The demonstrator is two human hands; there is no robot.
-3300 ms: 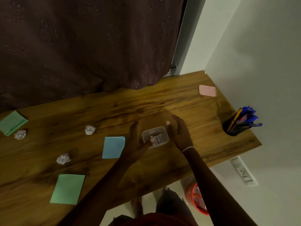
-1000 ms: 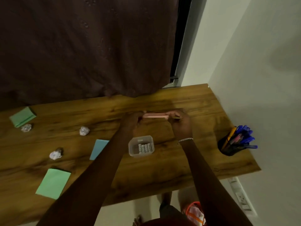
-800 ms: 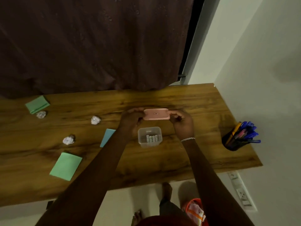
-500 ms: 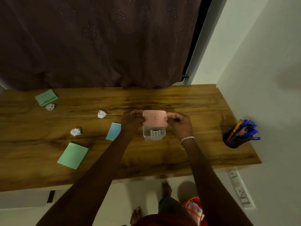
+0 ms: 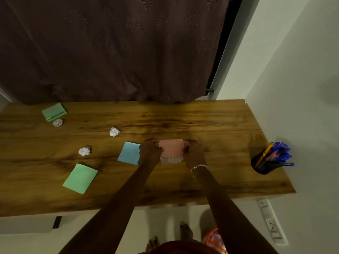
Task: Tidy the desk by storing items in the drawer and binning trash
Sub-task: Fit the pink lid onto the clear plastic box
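The left hand [image 5: 149, 153] and right hand [image 5: 194, 153] are clamped on opposite ends of a pink lid [image 5: 171, 148], which sits on a clear box [image 5: 172, 160] resting on the tabletop [image 5: 211, 125]. Just left lies a blue pad [image 5: 128, 153]; farther left are 2 green pads [image 5: 80, 178] [image 5: 54, 111] and 3 paper balls [image 5: 84, 151] [image 5: 114, 132] [image 5: 57, 122]. A pen cup [image 5: 264, 165] stands near the right edge. On the floor below is an orange bin [image 5: 215, 241].

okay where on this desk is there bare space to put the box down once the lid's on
Bare wood runs between the box and the pen holder, and along the back edge by the curtain. Left of the blue pad it is crowded with crumpled paper balls and green pads.
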